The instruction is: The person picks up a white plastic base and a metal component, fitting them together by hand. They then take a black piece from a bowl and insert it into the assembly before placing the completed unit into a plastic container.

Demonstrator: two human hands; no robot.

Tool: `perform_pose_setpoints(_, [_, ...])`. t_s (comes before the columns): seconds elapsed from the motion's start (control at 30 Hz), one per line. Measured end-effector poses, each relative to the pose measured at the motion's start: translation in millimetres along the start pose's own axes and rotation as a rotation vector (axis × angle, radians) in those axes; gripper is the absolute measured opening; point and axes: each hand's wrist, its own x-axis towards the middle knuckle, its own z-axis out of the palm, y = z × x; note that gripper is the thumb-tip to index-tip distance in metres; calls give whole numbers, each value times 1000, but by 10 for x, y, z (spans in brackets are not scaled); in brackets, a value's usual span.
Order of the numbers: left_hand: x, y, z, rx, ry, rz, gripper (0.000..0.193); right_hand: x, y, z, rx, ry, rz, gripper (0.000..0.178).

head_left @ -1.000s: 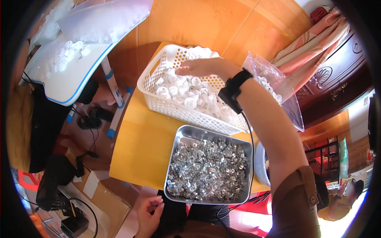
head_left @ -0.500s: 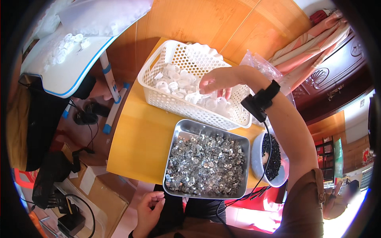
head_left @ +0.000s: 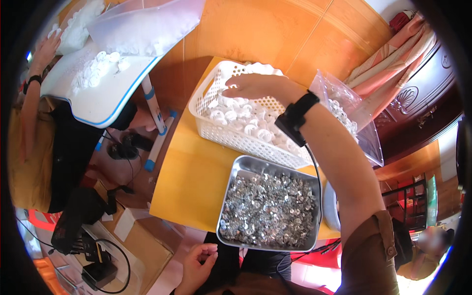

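Right hand [head_left: 258, 86] over the white basket [head_left: 246, 141]!
Fingers outstretched above white plastic pieces [head_left: 241, 118] inside, any pinch I can't tell; left hand [head_left: 198, 267], loosely curled, thumb apart, near the metal tray [head_left: 268, 246].

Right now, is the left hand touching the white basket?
Apart: the head view plainly shows yellow tabletop between the left hand and the white basket.

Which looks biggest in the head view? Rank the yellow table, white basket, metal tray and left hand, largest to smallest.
1. Yellow table
2. White basket and metal tray: too close to rank; the tray seems nearer the camera
3. Left hand
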Motion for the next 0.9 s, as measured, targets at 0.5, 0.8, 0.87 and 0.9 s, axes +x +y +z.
perform_pose_setpoints(0.5, [92,1,-26,67,-24,-21,22,-167,73,63,181,-405,239,60])
perform_pose_setpoints(0.8, [-53,103,59,38,-70,110,21,-926,-187,-64,136,-258,60,37])
perform_pose_setpoints(0.87, [-100,94,61,54,-85,129,20,-1007,-197,-60,179,-233,108,38])
perform_pose_setpoints(0.9, [-127,79,69,52,-91,135,20,-1055,-205,-56,223,-214,157,38])
